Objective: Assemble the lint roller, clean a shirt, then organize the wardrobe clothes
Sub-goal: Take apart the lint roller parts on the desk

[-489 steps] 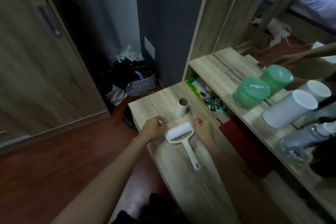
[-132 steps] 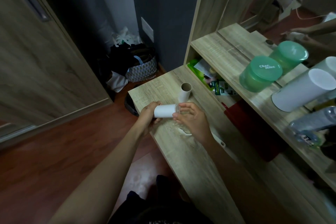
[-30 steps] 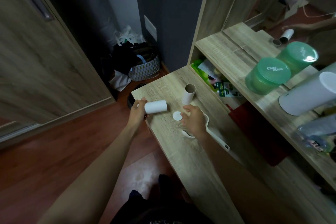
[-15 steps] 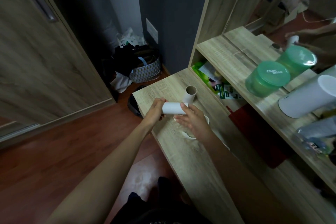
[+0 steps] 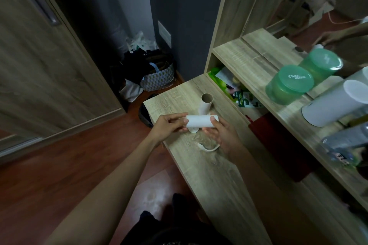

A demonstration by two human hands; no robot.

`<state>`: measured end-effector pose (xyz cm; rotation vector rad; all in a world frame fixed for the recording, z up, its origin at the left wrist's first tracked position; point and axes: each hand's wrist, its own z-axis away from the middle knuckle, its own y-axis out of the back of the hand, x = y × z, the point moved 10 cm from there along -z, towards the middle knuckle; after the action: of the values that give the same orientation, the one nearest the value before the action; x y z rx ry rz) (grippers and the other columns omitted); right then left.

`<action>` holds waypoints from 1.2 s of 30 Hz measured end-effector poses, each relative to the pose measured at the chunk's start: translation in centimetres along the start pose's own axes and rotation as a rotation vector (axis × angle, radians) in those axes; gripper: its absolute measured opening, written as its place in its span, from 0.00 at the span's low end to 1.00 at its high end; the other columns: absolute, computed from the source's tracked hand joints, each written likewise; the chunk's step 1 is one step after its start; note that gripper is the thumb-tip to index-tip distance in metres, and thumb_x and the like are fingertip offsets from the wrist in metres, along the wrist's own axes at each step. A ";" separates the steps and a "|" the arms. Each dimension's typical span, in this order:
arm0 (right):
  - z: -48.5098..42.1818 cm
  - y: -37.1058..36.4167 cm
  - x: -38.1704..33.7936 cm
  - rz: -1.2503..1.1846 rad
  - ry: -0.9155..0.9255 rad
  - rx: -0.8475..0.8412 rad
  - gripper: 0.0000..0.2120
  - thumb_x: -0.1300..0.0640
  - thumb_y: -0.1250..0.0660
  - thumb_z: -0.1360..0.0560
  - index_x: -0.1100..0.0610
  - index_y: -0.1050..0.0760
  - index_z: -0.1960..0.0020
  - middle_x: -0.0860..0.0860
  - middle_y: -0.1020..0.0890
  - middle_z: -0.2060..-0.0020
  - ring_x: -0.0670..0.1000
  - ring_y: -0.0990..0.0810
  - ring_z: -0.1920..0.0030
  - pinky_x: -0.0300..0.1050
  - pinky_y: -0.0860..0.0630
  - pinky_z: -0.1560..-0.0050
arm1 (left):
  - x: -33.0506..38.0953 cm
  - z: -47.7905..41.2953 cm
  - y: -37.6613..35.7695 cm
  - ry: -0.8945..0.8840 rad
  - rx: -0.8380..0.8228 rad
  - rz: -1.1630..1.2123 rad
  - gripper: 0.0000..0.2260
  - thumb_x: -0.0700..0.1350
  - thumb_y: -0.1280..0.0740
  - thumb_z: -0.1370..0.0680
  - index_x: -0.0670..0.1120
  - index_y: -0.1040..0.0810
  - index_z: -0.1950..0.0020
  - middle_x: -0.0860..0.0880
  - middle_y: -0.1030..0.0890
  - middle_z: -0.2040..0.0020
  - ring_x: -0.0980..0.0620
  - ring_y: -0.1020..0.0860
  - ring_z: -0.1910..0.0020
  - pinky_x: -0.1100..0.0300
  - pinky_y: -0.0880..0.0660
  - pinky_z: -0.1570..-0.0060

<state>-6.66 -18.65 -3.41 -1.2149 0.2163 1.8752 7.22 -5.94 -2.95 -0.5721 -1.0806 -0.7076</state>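
A white lint roll lies level above the wooden table, held at both ends. My left hand pinches its left end and my right hand grips its right end with the thumb over the rim. Under my right hand lies the white roller frame, mostly hidden, only a curved edge showing. A small white end cap peeks out just below the roll. An empty cardboard core stands upright behind the roll.
A shelf to the right carries green tubs and a white canister, with a mirror behind. Green packets sit in the cubby below. A patterned basket of clothes stands on the floor by the wardrobe door.
Over the last second my left hand brought the roll back to the right and my right hand rose from the table to take its other end. The roll now sits slightly higher.
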 end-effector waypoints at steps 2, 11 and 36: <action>-0.1 0.2 0.1 -0.012 -0.007 -0.002 0.15 0.57 0.36 0.21 0.58 0.27 0.36 0.58 0.21 0.43 0.56 0.17 0.47 0.44 0.19 0.50 | 0.1 0.2 -0.1 -0.002 0.002 0.017 0.15 0.37 0.30 0.23 0.40 0.21 0.37 0.43 0.16 0.49 0.51 0.16 0.59 0.63 0.19 0.53; -0.4 -0.2 -0.4 -0.128 -0.020 -0.042 0.15 0.57 0.38 0.20 0.63 0.28 0.37 0.60 0.20 0.45 0.53 0.16 0.50 0.39 0.19 0.56 | 1.8 0.6 -0.2 -0.124 0.102 0.011 0.09 0.38 0.26 0.27 0.45 0.19 0.48 0.40 0.20 0.45 0.51 0.17 0.55 0.64 0.21 0.53; 0.0 -0.4 -0.2 -0.086 -0.013 -0.132 0.09 0.58 0.38 0.21 0.57 0.25 0.41 0.58 0.20 0.44 0.53 0.16 0.49 0.40 0.20 0.52 | 1.2 0.8 -1.5 -0.040 -0.101 0.012 0.14 0.40 0.28 0.25 0.51 0.19 0.40 0.51 0.22 0.42 0.55 0.20 0.45 0.59 0.23 0.41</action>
<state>-6.35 -18.51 -3.14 -1.2802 0.0327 1.8457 6.02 -6.64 -1.40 -0.6807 -1.0819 -0.7464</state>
